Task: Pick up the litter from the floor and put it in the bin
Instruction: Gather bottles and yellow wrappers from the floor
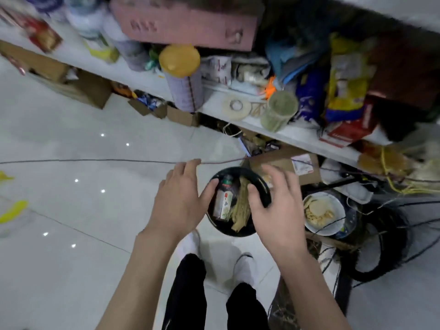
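Looked down on a glossy white tiled floor (71, 129). Found, at far left, bright yellow scraps of litter (14, 211) lying on the tiles, well apart from the round black plastic bin (238, 232). Noted open brown cardboard boxes (83, 89) tucked under a long white shelf (145, 78) crowded with blurred goods, among them a pink rectangular box (190, 25) and a tall jar with a round yellow lid (179, 60). Traced a thin dark cord (95, 160) running across the floor toward the middle.

Held the left hand (181, 201) released, fingers straight and spread, gripping nothing, thumb tip touching the left rim of the bin. Found the bin between the two hands, just beyond a pair of white shoes (245, 267) and black trouser legs (188, 294). Could not tell whether it stood on the tiles or hung above them. Saw inside it a small clear bottle with a dark cap and pale label (223, 203) and, just right of that, a crumpled tan strip of litter (241, 208).

Held the right hand (276, 210) released too, fingers loose and motion-blurred, thumb lying over the right rim beside the tan strip, nothing grasped.

Spotted, just right of the bin, a round white bowl (335, 203) holding pale flat biscuits (316, 210). Ended at far right with a tangle of black wire (385, 246) on the floor and, on the shelf above, a flat white roll of tape (237, 106), a clear jar packed with green matter (279, 110) and a yellow packet (345, 91).
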Demonstrator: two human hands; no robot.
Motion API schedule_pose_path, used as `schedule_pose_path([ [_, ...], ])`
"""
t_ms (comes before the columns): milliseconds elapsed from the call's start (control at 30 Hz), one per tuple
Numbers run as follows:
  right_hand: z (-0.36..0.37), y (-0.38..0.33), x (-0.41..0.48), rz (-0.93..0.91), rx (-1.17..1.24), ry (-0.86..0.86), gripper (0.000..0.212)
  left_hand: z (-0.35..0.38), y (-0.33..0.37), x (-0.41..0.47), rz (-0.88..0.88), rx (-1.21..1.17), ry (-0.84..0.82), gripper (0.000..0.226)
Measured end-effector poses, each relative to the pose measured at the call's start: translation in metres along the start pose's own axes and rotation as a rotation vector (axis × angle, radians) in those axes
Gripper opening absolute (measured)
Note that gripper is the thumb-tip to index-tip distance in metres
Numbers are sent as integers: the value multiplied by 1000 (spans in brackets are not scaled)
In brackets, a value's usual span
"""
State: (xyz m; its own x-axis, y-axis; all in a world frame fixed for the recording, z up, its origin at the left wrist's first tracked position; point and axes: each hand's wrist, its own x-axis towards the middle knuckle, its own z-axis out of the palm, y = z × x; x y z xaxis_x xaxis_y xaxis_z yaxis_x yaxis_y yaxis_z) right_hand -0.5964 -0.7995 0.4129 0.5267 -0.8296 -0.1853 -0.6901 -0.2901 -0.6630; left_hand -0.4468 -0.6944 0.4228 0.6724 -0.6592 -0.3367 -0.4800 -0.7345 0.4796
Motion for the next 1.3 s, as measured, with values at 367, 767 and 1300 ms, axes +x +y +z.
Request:
schedule_pose_path([
  [367,-199,-153,-81,-278,141,129,40,-204,123,-157,101,-121,316,57],
  [767,-229,-190,-167,-483,262,-42,34,-232,117,-303,17,-367,605,37],
  [1300,-95,-298,-209,-547,65,-433,37,-237,-61,-381,-388,-465,683,32],
])
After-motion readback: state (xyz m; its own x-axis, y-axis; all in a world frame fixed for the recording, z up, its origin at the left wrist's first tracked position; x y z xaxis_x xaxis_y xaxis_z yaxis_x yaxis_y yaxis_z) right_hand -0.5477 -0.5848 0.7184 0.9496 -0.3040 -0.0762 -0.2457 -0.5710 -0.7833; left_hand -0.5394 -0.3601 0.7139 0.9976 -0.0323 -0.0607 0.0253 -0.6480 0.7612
